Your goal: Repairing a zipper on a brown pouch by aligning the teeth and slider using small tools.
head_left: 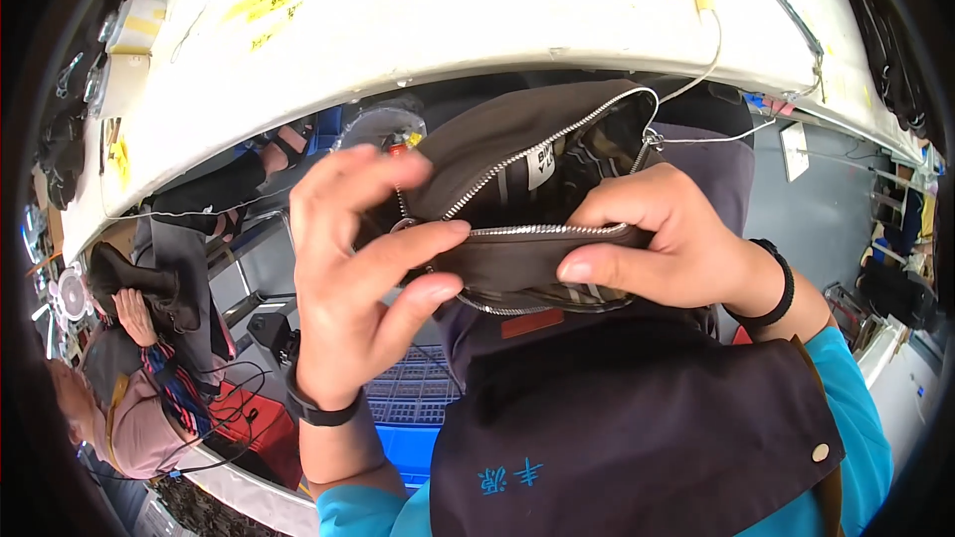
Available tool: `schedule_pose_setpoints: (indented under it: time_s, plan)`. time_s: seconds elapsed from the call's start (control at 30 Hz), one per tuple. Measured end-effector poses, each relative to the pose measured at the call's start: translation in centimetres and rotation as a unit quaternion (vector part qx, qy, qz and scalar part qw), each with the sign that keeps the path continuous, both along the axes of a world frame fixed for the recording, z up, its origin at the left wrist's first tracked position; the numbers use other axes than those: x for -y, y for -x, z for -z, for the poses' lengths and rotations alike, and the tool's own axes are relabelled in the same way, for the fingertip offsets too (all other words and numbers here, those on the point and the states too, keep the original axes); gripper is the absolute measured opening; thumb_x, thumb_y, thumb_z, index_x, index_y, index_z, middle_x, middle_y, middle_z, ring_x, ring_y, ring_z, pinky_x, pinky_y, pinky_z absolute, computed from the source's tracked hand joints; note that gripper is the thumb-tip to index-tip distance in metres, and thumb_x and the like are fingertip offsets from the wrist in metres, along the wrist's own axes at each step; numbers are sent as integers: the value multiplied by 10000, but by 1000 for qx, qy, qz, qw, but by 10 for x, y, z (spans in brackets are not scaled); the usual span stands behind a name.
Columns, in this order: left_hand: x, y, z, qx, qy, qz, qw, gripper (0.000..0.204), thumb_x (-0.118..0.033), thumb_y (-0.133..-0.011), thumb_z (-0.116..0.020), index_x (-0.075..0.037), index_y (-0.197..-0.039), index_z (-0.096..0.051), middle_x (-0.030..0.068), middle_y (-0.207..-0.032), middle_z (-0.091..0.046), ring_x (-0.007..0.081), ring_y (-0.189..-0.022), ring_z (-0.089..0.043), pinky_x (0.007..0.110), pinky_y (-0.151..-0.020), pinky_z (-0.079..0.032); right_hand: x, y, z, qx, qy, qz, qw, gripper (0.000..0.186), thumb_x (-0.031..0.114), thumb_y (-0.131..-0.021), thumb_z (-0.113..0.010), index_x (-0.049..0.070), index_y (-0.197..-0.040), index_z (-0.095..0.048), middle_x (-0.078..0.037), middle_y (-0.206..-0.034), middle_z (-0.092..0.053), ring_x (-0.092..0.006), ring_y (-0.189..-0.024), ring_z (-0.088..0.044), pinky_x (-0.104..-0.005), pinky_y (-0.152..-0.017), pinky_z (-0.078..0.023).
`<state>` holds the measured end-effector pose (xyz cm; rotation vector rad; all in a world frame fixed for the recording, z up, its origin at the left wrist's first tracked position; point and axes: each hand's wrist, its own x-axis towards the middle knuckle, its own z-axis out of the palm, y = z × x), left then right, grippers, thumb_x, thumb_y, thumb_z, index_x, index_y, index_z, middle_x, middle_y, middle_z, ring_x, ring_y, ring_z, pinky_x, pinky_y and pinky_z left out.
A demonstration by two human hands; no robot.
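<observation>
1. Head view: the dark brown bag is above the person's lap, on the near side of the white counter.
2. The right hand has its grip closed on the bag's near edge, pinching it between thumb and fingers. The left hand has its index fingertip at the left part of that edge; I cannot tell whether its grip is closed.
3. Judging by its look, zip, lining and white label are already attached.
4. The zip is not yet closed.
</observation>
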<state>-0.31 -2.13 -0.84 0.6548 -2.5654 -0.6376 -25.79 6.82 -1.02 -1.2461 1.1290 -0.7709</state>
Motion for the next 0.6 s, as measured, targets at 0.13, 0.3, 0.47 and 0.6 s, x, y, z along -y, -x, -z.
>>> schedule_pose_setpoints:
  time_s: [0.13, 0.3, 0.47, 0.6]
  plan:
    - [2, -2, 6, -56, -130, -11, 990, 471, -470, -790, -678, -72, -1038, -714, 234, -1380, -442, 386, -1274, -408, 494, -1079, -279, 3, 5, -1, 66, -31, -10, 997, 170, 167, -901, -676, 1, -867, -676, -2, -664, -611, -37, -580, -491, -239, -518, -394]
    - [15, 14, -12, 12, -164, 78, 983, 579, -342, -534, -884, -123, -1040, -705, 216, -1343, -455, 374, -1204, -462, 449, -1022, -344, 3, 14, 6, 199, -110, -21, 974, 191, 156, -902, -663, -32, -871, -681, -8, -698, -606, -52, -609, -487, -231, -533, -376]
    - [11, 15, -18, 34, -264, 67, 962, 558, -311, -454, -923, -98, -873, -622, 115, -1015, -516, 297, -920, -521, 383, -775, -453, -3, 28, 21, 291, -112, -25, 950, 211, 142, -881, -667, -66, -847, -674, -28, -696, -597, -68, -614, -476, -239, -545, -371]
    - [3, 12, -14, 37, -265, 40, 963, 537, -320, -437, -937, -126, -811, -603, 102, -943, -544, 289, -845, -533, 358, -703, -442, -9, 31, 27, 317, -130, -19, 939, 218, 138, -883, -663, -77, -848, -671, -16, -680, -573, -71, -606, -464, -238, -541, -363]
